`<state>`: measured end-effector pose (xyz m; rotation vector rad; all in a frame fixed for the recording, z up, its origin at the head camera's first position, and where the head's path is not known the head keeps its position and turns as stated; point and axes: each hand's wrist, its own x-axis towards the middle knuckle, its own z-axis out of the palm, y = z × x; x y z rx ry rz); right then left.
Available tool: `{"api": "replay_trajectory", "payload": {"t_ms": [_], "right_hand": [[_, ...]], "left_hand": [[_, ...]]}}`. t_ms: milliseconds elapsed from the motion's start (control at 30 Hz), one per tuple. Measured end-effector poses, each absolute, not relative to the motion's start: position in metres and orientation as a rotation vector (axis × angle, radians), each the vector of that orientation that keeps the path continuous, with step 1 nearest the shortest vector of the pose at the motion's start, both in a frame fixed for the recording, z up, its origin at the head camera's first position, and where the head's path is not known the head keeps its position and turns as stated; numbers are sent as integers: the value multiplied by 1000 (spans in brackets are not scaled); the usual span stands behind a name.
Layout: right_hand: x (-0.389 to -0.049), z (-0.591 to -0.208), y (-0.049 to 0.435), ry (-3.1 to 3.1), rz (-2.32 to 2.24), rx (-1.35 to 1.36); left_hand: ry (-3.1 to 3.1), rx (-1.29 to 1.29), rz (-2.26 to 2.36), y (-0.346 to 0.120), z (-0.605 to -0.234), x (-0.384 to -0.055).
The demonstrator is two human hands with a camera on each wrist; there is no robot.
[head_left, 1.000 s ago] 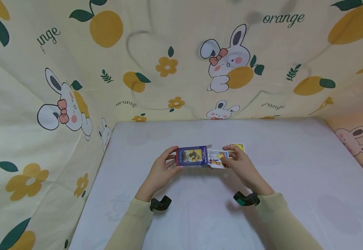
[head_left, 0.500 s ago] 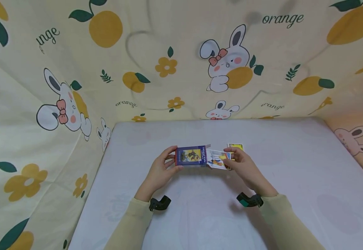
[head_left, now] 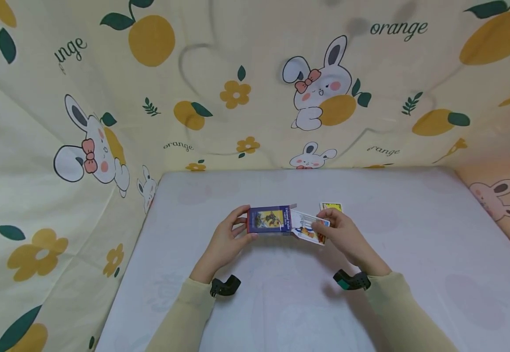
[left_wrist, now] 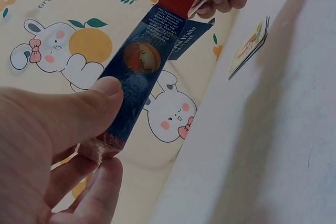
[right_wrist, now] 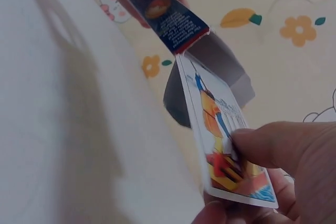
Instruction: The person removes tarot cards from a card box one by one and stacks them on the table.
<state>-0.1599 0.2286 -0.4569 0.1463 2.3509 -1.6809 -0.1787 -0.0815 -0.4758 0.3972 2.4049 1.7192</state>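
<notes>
My left hand (head_left: 230, 239) grips the closed end of a dark blue tarot card box (head_left: 269, 219), thumb on one narrow side in the left wrist view. The box is held above the table with its flaps open toward the right. My right hand (head_left: 342, 233) pinches a white-bordered tarot card (right_wrist: 218, 135) between thumb and fingers. The card slants down to the right from the box's mouth, its far end at the opening. Whether several cards lie together in the pinch, I cannot tell. Beyond the right fingers lies a small yellow-faced stack of cards (left_wrist: 250, 48) on the table.
A white-covered table (head_left: 255, 303) spreads under both hands. Behind it and along the sides hangs a cream cloth (head_left: 255, 49) printed with rabbits and oranges. Each wrist wears a black camera band (head_left: 225, 286).
My right hand has shifted a little to the right, drawing the card further out of the box. The card now tilts more downward. My left hand and the box stay nearly still.
</notes>
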Motion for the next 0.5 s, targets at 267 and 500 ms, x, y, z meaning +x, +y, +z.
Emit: {"api": "replay_trajectory", "payload": {"t_ms": [267, 500], "right_hand": [[-154, -461, 238, 2323, -1563, -33], [-151, -461, 252, 2312, -1580, -87]], "left_hand": [[2415, 460, 1748, -82, -477, -180], [2413, 467, 1750, -83, -477, -180]]}}
